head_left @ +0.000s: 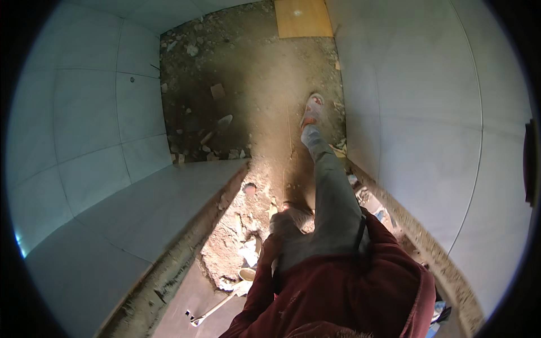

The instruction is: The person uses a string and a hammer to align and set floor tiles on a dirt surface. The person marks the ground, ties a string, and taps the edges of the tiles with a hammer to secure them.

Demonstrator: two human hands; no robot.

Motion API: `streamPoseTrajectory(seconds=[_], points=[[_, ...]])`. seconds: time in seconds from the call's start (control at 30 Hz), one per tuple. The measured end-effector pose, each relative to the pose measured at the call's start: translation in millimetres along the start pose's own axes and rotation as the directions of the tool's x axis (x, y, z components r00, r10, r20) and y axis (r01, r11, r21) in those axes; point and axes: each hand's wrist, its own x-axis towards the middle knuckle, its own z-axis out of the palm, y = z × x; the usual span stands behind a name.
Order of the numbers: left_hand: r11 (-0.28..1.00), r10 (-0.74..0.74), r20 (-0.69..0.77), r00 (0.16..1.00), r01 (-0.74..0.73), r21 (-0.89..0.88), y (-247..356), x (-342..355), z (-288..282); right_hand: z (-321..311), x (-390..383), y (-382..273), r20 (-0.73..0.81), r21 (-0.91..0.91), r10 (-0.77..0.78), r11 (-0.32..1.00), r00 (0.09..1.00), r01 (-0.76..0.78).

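Note:
My left hand [273, 243] hangs beside my left thigh at the lower middle, below a dark red sleeve; its fingers are too shadowed to make out. My right hand [366, 216] is at my right hip, mostly hidden by the sleeve and trouser. I see nothing clearly in either hand. My grey-trousered right leg [332, 186] stretches forward, with a sandaled foot [311, 110] on the dusty floor. My other foot [296, 214] is farther back, partly hidden by the leg.
Tiled walls [84, 107] [422, 124] flank me, with rough-edged openings [186, 242] beside me. Rubble [217, 90] lies on the dirt floor [265, 84]. A yellowish board [304, 19] is at the far end. A long-handled tool [214, 308] and a pale round container [246, 274] lie lower left.

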Motion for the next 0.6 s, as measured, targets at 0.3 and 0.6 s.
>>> streamPoseTrajectory(seconds=[0.3,0.6], points=[[0.979,-0.194,0.126,0.973,0.2,-0.033,163,190,-168,-237,123,-88,-0.204,0.292,0.199,0.947,0.959,-0.135],[0.988,-0.091,-0.023,0.996,0.088,-0.129,314,337,-321,-297,92,-82,-0.164,0.551,0.259,0.824,0.952,-0.13]])
